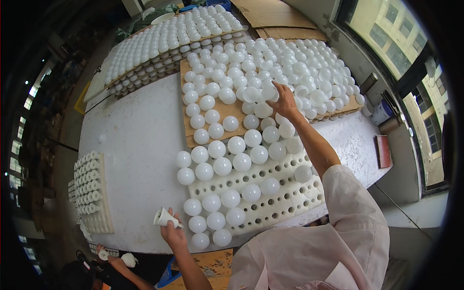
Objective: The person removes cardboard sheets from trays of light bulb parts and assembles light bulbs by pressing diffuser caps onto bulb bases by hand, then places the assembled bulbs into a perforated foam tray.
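My left hand (pixel 174 236), low in the middle of the head view, is closed around a white cone-shaped bulb base (pixel 163 217) with a metal screw end. Farther out, my right hand (pixel 286 102) reaches over the cardboard and pinches a translucent white bulb cover (pixel 269 92), its thumb and fingers on the rim. Many similar bulb covers (pixel 225 95) crowd around it on the cardboard sheet (pixel 189 130). Nearer me, white globe bulbs (pixel 222 166) stand in rows on a pale foam tray (pixel 270 205) with rows of holes, some holes uncovered.
Stacked layers of globes (pixel 169 41) stand at the far left. A foam block (pixel 96 220) with white bulb bases sits at the left table edge. A co-worker's hand (pixel 116 263) works at lower left. A red box (pixel 383 152) and white bucket (pixel 382 112) are at the right.
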